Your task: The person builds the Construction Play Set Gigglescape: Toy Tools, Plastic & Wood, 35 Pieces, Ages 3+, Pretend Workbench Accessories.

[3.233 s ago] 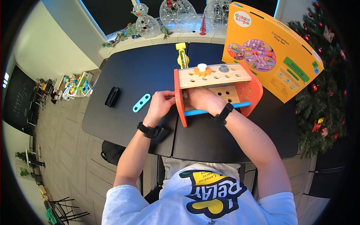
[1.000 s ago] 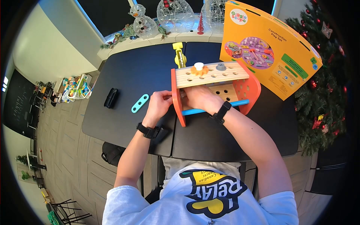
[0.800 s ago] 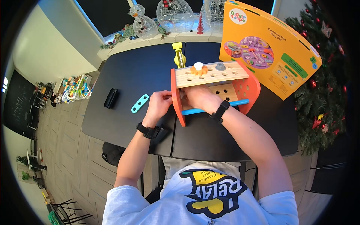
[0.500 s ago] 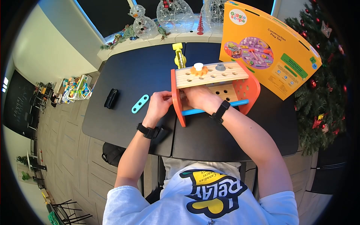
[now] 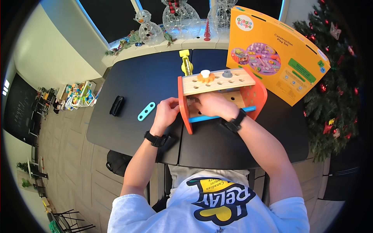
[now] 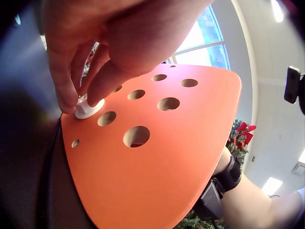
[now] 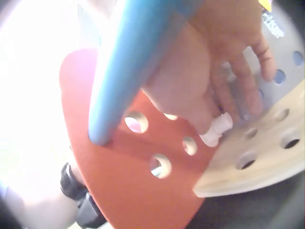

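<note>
At the left end of a toy workbench (image 5: 219, 83), the left hand (image 5: 166, 113) pinches a white knob-like piece (image 6: 87, 108) against the outside of the orange perforated panel (image 6: 157, 157). The right hand (image 5: 217, 105) reaches inside, under the wooden top. In the right wrist view, a white ridged piece (image 7: 219, 128) juts from the panel's inner side; the right thumb lies beside it, the other fingers extended and apart. Whether the thumb presses on it I cannot tell. A white-and-orange piece (image 5: 205, 76) and a grey piece (image 5: 227, 73) sit on the top.
A teal three-hole strip (image 5: 146, 111) and a black case (image 5: 117, 106) lie on the black table (image 5: 128, 81), left of the hands. Behind the bench is a yellow-green tool (image 5: 186, 62). A large yellow box (image 5: 279, 50) stands at the back right. A blue rod (image 5: 217, 114) crosses the bench's front.
The right hand and wristband have shifted a little to the right, with more of the fingers showing inside the bench. The left hand keeps its place at the panel. The head view has tilted slightly.
</note>
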`<act>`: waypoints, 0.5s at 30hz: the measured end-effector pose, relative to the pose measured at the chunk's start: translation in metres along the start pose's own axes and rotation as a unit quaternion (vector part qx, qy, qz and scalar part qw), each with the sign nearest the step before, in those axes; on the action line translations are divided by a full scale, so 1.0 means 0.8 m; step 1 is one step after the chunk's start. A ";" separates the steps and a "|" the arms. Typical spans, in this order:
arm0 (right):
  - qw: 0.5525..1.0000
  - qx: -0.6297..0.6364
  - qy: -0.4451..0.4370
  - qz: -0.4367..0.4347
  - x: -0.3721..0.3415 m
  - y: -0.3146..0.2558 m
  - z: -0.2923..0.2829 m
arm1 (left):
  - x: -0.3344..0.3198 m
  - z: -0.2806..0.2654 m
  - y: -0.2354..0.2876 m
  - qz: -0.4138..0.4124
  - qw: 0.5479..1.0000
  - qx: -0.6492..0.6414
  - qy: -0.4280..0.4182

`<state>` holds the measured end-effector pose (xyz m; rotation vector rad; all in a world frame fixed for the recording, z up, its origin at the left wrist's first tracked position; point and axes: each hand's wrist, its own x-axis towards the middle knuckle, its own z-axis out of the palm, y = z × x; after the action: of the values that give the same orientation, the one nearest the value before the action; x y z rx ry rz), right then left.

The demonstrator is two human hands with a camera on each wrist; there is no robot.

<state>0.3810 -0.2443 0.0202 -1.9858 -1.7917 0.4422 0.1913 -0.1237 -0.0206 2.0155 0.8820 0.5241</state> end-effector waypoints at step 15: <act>0.895 0.259 0.256 0.260 -0.125 0.086 -0.163 | -0.002 -0.033 0.091 -0.112 0.965 -0.224 -0.081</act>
<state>0.4941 -0.3618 0.0922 -1.9184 -0.7156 0.4394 0.2019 -0.1389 0.0543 1.5039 0.7946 0.3826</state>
